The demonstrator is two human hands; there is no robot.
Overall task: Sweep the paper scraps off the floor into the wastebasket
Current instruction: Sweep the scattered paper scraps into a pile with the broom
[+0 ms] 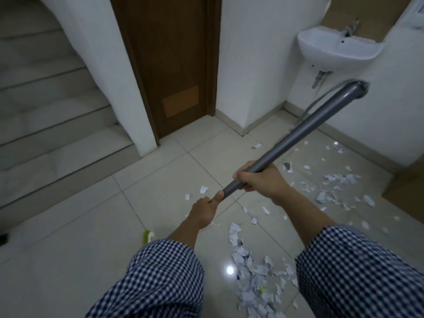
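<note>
View from a person's head, looking down at a pale tiled floor (80,237). At far left, grey stairs (52,138) climb away beside a white wall. Low on the floor just left of centre, a small part of the green and white broom head (148,236) shows past a blue and white checked sleeve (160,278). Above it, the left hand (204,211) grips the lower part of the grey broom handle (298,134), fingers curled around it and thumb lying along the shaft. Behind, in the centre, stands a closed dark brown door (169,65). The handle slants upward to the right. The right hand (261,180) is wrapped firmly around it just above the left hand, the two hands close together. The paper scraps (250,288) lie on the tiles. A thick white heap sits at bottom centre-right between the two sleeves, and a thin trail runs up from it towards the hands. A few loose bits lie beyond the left hand, and a wider scatter spreads at right near the wall. At upper right, a white sink (337,47) is fixed to the wall, with a pipe beneath it.
</note>
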